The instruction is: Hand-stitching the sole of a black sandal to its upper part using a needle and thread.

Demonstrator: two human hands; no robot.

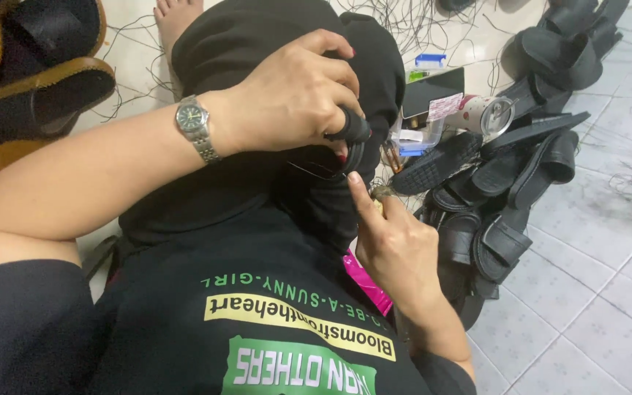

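My left hand (294, 95), with a metal wristwatch (195, 126) on its wrist, reaches across my lap and grips a black sandal strap piece (345, 143) against my raised knee; one finger wears a black cover. My right hand (393, 245) comes up from below. Its forefinger points at the strap, and its fingers pinch a small brassy tool (382, 194). Thin black thread shows at the strap. My black trousers hide most of the workpiece.
A heap of black sandals (502, 183) lies on the tiled floor at right. Tan-soled sandals (34, 73) are stacked top left. Boxes, a phone and a tape roll (488, 113) sit behind my knee. Loose threads litter the floor. A pink packet (367, 281) lies beside my right wrist.
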